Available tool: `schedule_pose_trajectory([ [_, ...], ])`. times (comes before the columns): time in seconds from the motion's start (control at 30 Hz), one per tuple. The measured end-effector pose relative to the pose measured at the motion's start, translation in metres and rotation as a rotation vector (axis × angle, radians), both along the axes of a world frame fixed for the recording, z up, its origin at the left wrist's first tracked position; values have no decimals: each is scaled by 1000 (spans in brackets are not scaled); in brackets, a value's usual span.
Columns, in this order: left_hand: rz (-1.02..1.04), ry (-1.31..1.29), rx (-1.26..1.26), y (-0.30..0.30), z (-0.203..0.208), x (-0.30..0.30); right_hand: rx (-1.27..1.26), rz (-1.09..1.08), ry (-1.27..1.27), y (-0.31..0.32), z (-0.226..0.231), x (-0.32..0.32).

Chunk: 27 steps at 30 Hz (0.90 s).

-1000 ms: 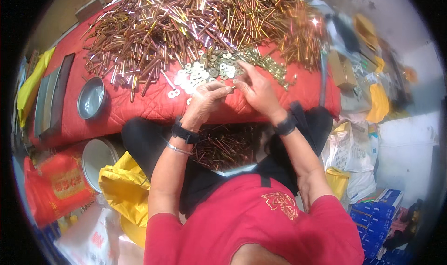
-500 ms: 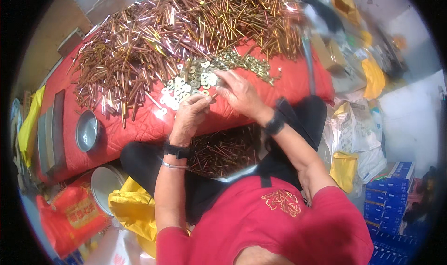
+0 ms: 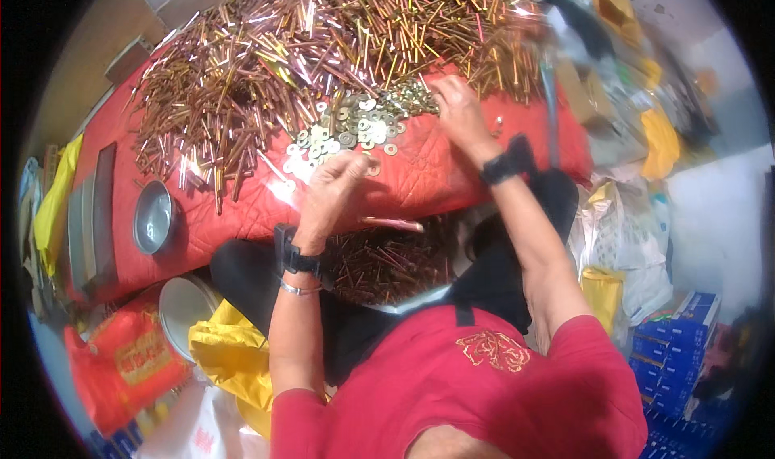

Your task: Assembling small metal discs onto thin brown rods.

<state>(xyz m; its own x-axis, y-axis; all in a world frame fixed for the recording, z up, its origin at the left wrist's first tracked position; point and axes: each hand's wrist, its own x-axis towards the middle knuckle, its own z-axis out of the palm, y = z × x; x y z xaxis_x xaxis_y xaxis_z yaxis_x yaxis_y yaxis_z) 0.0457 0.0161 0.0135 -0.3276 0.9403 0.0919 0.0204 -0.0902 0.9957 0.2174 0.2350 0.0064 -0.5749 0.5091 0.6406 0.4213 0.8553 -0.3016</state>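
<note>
My left hand (image 3: pixel 331 191) is closed, its fingertips at the near edge of a pile of pale round washers (image 3: pixel 347 138). One washer (image 3: pixel 373 169) shows right by the fingertips; whether they pinch it is unclear. Just below this hand a single long bolt (image 3: pixel 393 224) shows at the front edge of the red cover (image 3: pixel 242 217); I cannot tell whether anything holds it. Farther right, my right hand (image 3: pixel 462 116) reaches to small brassy nuts (image 3: pixel 410 99), fingers stretched and slightly apart. Nothing is visible in it.
A big heap of long coppery bolts (image 3: pixel 339 39) covers the far side. Below the edge, between my legs, a container holds more bolts (image 3: pixel 391 265). A metal bowl (image 3: pixel 153 217) stands at the left. Blue boxes (image 3: pixel 674 346) are stacked at the right, yellow bags (image 3: pixel 234 354) lower left.
My hands have come apart. The right moved right, from the washers to the nuts; the left stayed near the washers. A bolt now shows below the left hand.
</note>
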Motion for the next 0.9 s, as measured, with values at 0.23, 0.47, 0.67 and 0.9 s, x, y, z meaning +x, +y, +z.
schedule_pose_trajectory([
  [0.23, 767, 920, -428, -11, -12, -69, 216, -42, -344, 27, -12, -1],
  [0.47, 874, 913, -494, -10, -29, -80, 57, -12, -33, 5, 17, 11],
  [0.67, 786, 747, -376, -10, -30, -79, -402, 148, 7, -63, 26, 13],
  [0.9, 297, -549, -3, -6, -11, -43, -296, 232, -185, -93, 12, 11],
])
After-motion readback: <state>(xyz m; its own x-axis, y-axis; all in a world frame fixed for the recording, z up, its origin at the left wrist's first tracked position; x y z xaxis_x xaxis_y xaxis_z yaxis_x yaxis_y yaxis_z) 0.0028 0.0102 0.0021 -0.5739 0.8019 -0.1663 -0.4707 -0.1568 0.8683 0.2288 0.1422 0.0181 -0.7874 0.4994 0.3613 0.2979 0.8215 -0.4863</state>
